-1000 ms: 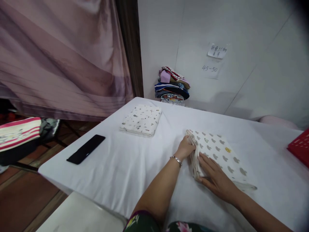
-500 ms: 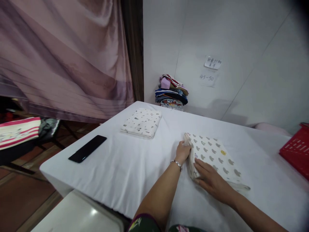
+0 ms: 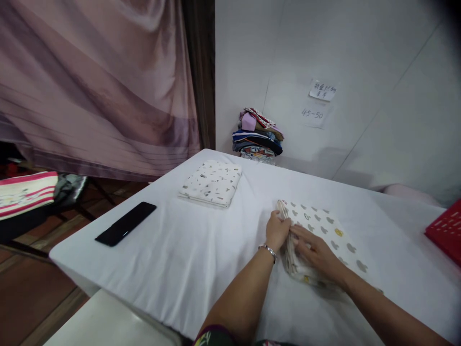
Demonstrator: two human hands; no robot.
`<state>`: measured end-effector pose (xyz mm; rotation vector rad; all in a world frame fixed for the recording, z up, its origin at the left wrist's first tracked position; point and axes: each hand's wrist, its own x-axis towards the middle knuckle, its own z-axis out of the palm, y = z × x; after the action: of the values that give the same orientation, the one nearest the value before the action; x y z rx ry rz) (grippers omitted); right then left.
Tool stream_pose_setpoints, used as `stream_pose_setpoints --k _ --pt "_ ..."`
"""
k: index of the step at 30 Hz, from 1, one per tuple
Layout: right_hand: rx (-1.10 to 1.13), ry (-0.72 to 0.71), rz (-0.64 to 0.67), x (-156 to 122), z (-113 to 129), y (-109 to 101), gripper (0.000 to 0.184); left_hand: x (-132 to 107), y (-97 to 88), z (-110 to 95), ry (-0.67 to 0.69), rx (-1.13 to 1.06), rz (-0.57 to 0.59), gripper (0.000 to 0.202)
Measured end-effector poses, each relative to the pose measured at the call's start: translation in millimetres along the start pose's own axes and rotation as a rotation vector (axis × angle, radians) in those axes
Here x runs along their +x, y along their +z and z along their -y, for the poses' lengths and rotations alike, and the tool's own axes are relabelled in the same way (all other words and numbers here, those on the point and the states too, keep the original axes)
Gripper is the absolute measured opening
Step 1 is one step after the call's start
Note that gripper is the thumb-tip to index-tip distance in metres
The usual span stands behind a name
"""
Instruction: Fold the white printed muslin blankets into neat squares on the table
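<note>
Between the far and near edges of the tabletop, your left hand grips the grey-patterned cloth; your right hand touches it, its grip unclear. The speckled cloth lies near the far left corner.

A pinkish curtain hangs left of a pale wall, above brown flooring.

On the white-covered bench, the left hand and right hand touch a grey-patterned cloth (folded in layers); a speckled cloth lies near the far-left corner, a flat black object along the left edge.
</note>
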<state>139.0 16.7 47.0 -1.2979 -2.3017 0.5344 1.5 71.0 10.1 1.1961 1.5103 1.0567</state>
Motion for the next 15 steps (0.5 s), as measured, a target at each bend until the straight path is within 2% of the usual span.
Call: stream_pose_setpoints --k 3,5,9,13,15 --pt "0.011 0.124 -0.170 28 -13 -4 0.040 1 0.2 -4 -0.025 -0.074 -0.010 0.044" --pt "-0.056 0.238 -0.179 48 -21 -5 0.044 3 0.4 -4 -0.080 -0.161 0.016 0.043" --pt "-0.236 0.353 -0.028 79 -27 -6 0.053 5 2.4 -6 -0.205 -0.392 0.066 0.051" --pt "-0.304 0.307 0.176 95 -23 -8 0.048 3 3.4 -13 -0.299 -0.539 0.069 0.056" --pt "-0.347 0.294 0.218 98 -23 -9 0.053 1 2.9 -15 -0.329 -0.604 0.100 0.060"
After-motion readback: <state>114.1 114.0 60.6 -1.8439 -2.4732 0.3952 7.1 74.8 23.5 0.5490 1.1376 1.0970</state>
